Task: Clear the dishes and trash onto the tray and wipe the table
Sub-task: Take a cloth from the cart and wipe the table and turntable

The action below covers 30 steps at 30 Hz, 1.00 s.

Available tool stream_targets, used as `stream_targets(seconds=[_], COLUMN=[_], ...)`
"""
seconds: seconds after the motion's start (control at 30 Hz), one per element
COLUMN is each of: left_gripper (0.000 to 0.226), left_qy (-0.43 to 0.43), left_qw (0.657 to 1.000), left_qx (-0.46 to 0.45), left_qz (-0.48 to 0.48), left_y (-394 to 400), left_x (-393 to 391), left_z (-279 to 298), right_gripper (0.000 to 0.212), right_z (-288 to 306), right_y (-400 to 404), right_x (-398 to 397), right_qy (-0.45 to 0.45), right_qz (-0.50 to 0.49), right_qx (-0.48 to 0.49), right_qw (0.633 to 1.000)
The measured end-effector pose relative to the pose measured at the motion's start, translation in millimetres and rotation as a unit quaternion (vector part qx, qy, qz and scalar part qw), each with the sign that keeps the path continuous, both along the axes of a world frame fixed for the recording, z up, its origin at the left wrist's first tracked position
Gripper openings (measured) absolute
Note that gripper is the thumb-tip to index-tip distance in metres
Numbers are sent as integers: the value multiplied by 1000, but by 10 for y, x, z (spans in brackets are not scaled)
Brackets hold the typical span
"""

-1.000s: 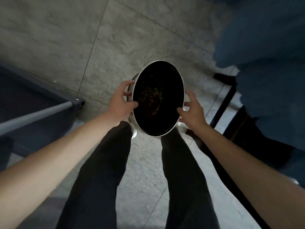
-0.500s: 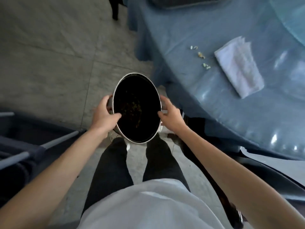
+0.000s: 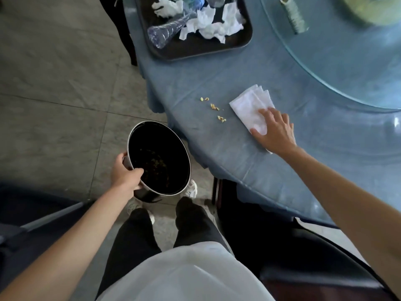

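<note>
Nearest, left hand [image 3: 128, 177] clenched on the rim of one bin [image 3: 159, 158], thumb inside the lip, held just below and beside the counter [image 3: 217, 148] edge, mouth tilted up toward the camera. Dark inside, a few yellowish bits at the bottom.

Farther, right hand [image 3: 275, 131] flat and spread on one folded white cloth [image 3: 251, 109], pressing rather than gripping; grip released, palm down. Cloth's long axis slanted from near right to far left.

Left of the cloth, three small clusters of crumbs [image 3: 213, 108], strung in a line roughly parallel to the cloth's left edge, between cloth and counter edge. Bin beyond that edge, down and left of the crumbs. Right hand nearer the crumbs by far. Likely coming move: sweep leftward and toward the body, pushing crumbs over the edge into the bin.

Farthest, one black tray [image 3: 195, 48] on the counter, well apart from the crumbs, carrying one clear bottle [image 3: 167, 31] and several crumpled napkins [image 3: 210, 22], count unclear.
</note>
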<state>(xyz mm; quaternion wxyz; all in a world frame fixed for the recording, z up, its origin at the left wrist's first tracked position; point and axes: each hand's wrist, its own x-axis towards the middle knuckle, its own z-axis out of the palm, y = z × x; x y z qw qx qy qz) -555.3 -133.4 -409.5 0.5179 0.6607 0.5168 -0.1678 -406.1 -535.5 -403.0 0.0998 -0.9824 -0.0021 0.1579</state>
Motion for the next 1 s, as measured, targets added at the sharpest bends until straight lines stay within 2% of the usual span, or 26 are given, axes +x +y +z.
stream_targets(seconds=[0.13,0.3,0.47,0.7,0.87,1.0], left_gripper=[73,78,80,76,72,77], left_qy=[13,20,24,7,-8,-11], left_qw=[1000,1000,999,1000,1000,1000], left_qx=[3,-7,-4,-6,-8,-4], left_qz=[8,17,28,17,14,10], left_y=[-66,-45,-9,-30,-28,-49], left_x=[59,116,144,252,288,335], left_z=[-53,-106,-152,-117,-102,-101], right_gripper=[83,61,52,47,49,60], right_z=[-144,-246,-299,-390,-397,-342], right_y=[-7,-82,-14,302,643,1077], right_x=[89,185,168,384,631,673], right_qy=[36,10,-44,-91,-89,-67], right_qz=[71,91,57,-3,-7,-11], right_qx=[-40,-47,-58,19,22,17], right_qw=[996,995,996,996,996,998])
